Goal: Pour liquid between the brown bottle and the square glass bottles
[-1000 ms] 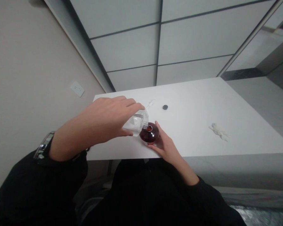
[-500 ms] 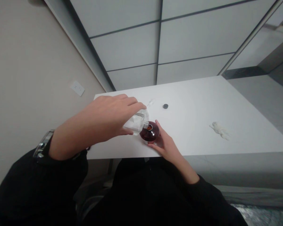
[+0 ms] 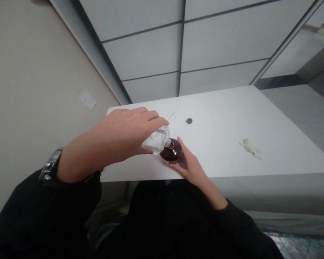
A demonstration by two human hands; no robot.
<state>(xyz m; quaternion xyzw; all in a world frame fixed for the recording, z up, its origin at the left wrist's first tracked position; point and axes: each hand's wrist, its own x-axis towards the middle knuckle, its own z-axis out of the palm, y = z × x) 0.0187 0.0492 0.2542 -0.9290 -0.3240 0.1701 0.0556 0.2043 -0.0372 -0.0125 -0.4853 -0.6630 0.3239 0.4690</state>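
Observation:
My left hand (image 3: 135, 133) is closed around a clear bottle (image 3: 156, 140), tilted so that its neck points right and down. The neck lies at the open mouth of a round, dark red-brown glass bottle (image 3: 171, 153), which stands upright near the front edge of the table. My right hand (image 3: 189, 162) grips that dark bottle from its right side, thumb and fingers around it. Whether liquid is flowing between the two is too small to tell. Beyond the bottles, a small dark round cap (image 3: 189, 121) lies on the table.
The white table (image 3: 218, 118) runs from the wall at left to the far right. A crumpled white tissue (image 3: 251, 148) lies on its right part. Something small and whitish (image 3: 173, 116) is behind the clear bottle. Panelled doors (image 3: 151, 54) stand behind the table.
Both hands and both bottles hold nearly the same pose. The view has shifted very slightly.

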